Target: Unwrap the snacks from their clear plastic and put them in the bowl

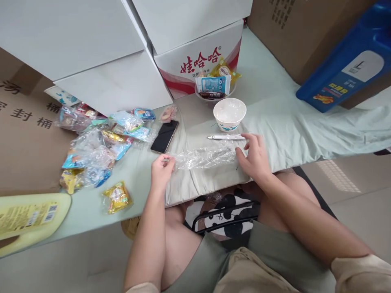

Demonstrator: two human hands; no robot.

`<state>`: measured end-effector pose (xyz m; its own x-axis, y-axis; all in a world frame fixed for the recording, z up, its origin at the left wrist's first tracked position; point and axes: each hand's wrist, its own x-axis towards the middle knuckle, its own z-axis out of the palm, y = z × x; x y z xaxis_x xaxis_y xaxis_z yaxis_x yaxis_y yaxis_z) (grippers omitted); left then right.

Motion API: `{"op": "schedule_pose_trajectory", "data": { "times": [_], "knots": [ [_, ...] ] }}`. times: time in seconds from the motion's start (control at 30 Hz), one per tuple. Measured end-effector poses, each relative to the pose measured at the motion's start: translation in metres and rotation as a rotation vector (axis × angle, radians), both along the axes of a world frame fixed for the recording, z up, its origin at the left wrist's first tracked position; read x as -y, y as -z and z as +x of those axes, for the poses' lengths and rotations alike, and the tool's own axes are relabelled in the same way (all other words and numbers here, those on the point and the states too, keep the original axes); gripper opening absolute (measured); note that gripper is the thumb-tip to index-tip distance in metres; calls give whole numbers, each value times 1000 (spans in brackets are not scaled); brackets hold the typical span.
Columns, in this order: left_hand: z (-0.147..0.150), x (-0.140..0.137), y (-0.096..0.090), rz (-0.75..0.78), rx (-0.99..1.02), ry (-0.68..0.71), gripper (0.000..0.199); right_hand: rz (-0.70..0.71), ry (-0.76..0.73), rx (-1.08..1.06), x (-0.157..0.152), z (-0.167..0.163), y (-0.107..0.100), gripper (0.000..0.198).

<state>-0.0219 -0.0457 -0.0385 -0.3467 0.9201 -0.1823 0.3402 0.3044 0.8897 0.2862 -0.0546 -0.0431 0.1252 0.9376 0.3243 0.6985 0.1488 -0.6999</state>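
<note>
My left hand [161, 171] pinches the left end of a crumpled sheet of clear plastic film [201, 156] lying on the cloth near the front edge. At the film's right end is my right hand [254, 159], thumb and index finger apart; the index fingertip is at the right end of a slim silvery-white pen-like tool [224, 137]. Whether that finger touches the tool, I cannot tell. Just behind the tool stands a white paper bowl [229, 114] with clear plastic inside. A dark phone [165, 136] lies to the left, behind my left hand.
Several wrapped snacks [94, 146] are heaped at the left, with a yellow packet [117, 197] in front. A clear bowl [233, 89] of packets stands before a white-and-red carton [201, 61]. A blue jug [342, 61] is at right, a pale yellow bottle [33, 215] at left.
</note>
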Motion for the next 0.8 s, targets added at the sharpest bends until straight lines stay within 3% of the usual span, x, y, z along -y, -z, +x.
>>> {"op": "schedule_pose_trajectory", "data": {
  "times": [0.1,0.17,0.23,0.33,0.4,0.53,0.63,0.8],
  "knots": [
    [3,-2,-2,-19,56,-13,23,155,-263,152,8,-7,3,30],
    [3,-1,-9,12,170,14,25,97,-495,256,11,-14,7,32],
    [2,1,-18,92,300,89,32,8,-590,334,12,-21,11,35],
    [0,4,-24,157,363,227,58,-57,-567,368,11,-27,15,36],
    [-1,5,-22,100,298,241,63,-63,-554,369,10,-27,14,36],
    [-2,3,-11,-15,107,64,29,-56,-506,394,12,-27,12,34],
    [-7,-1,-4,-42,-47,-42,17,-53,-464,427,14,-28,12,33],
    [-8,-6,-3,-99,-465,-9,12,-33,-407,457,16,-28,15,33]
  ]
}}
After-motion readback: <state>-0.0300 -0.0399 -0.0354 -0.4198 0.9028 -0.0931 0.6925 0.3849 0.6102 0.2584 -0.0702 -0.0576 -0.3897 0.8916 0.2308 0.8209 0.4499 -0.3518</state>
